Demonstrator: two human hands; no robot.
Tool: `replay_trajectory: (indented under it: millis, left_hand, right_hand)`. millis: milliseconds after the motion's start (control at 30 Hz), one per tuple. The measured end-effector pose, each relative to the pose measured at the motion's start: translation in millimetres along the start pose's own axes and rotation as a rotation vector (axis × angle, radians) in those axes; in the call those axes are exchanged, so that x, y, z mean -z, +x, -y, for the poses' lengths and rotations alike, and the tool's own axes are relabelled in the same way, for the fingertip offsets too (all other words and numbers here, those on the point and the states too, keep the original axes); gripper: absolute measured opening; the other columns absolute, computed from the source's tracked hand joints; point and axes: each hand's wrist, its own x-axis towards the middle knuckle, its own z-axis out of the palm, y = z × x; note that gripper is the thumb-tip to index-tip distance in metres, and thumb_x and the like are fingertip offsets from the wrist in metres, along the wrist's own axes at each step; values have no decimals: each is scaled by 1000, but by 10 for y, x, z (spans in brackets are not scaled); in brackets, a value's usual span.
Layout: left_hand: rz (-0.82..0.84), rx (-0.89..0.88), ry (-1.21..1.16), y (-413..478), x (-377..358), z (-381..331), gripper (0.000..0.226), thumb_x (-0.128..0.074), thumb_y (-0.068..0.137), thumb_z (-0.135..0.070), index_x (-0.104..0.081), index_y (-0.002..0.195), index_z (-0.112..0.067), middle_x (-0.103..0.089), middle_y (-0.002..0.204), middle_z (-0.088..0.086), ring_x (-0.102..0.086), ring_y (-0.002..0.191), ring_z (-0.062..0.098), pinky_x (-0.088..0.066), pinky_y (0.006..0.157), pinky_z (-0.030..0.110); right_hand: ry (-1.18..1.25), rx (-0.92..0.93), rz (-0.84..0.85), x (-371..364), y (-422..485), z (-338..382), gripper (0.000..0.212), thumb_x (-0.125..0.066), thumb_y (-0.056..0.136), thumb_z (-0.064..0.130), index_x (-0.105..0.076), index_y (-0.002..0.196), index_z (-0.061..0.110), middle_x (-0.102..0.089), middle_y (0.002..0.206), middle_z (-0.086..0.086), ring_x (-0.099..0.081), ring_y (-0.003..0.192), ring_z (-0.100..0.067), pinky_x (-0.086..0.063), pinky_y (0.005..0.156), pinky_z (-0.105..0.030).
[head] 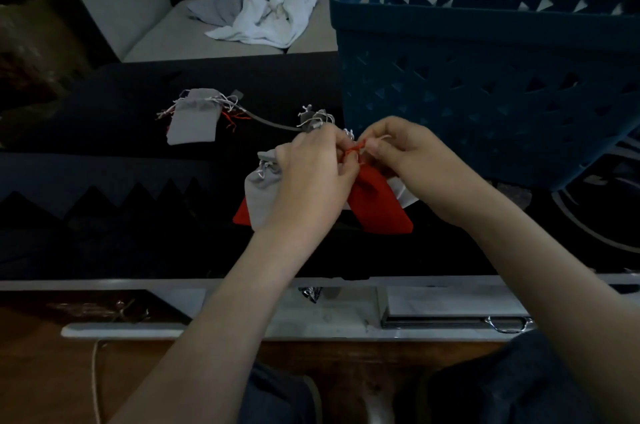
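Crowding the right side, the blue basket (485, 94) stands just behind both hands; the dark counter (121, 233) lies open leftward, down to its near edge. Left hand (311, 177) and right hand (405, 153) meet above the red pouch (377, 205), each pinching its red drawstring (353, 149). A grey pouch (261, 195) lies against the left hand.

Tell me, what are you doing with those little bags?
A person is working on a red pouch over a dark tabletop. The left hand and the right hand both pinch its red drawstring at the neck; whether it is being tied or undone cannot be told. A grey pouch lies just beside it, another grey pouch farther back, and a blue basket stands to the right.
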Motion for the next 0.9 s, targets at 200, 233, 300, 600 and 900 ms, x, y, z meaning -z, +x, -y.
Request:
replay_trajectory:
  millis: [200, 233, 300, 600, 900]
  left_hand:
    - [-85, -101, -70, -24, -5, 24, 2, -62, 87, -22, -62, 87, -20, -58, 84, -15, -50, 83, 1, -39, 93, 36]
    - [-99, -111, -72, -22, -7, 23, 3, -61, 86, -23, -62, 86, -19, -59, 84, -15, -50, 83, 0, -39, 93, 36]
    - [-110, -124, -88, -18, -3, 17, 5, -61, 86, -24, -62, 84, -20, -59, 82, -16, -52, 82, -1, -43, 92, 40]
    - [-158, -215, 50, -9, 16, 124, 29, -47, 91, -36, -66, 81, -16, -55, 75, -17, -41, 76, -4, -27, 83, 23]
    - [-121, -107, 229, 27, 81, 212, 25, -37, 97, -38, -45, 78, -26, -51, 74, -8, -51, 76, 17, -20, 72, 22]
  right_hand:
    - [81, 44, 100, 65, -31, 8, 22, -49, 95, 3, -66, 96, 16, -66, 97, -20, -61, 82, -18, -52, 77, -30]
    - [82, 48, 88, 65, -26, 0, 19, -51, 94, 4, -66, 94, 16, -67, 94, -18, -61, 80, -16, -52, 76, -30]
    - [84, 66, 59, 57, -18, -6, 16, -54, 93, 4, -66, 92, 15, -67, 83, -8, -61, 73, -9, -51, 69, -25]
    - [7, 123, -44, 24, -25, -28, 15, -57, 92, 13, -63, 79, 17, -62, 69, 2, -54, 58, 0, -45, 61, -23]
    - [-87, 77, -189, 36, 56, -90, 13, -61, 90, 15, -63, 76, 16, -60, 60, 5, -54, 51, 0, -45, 59, -21]
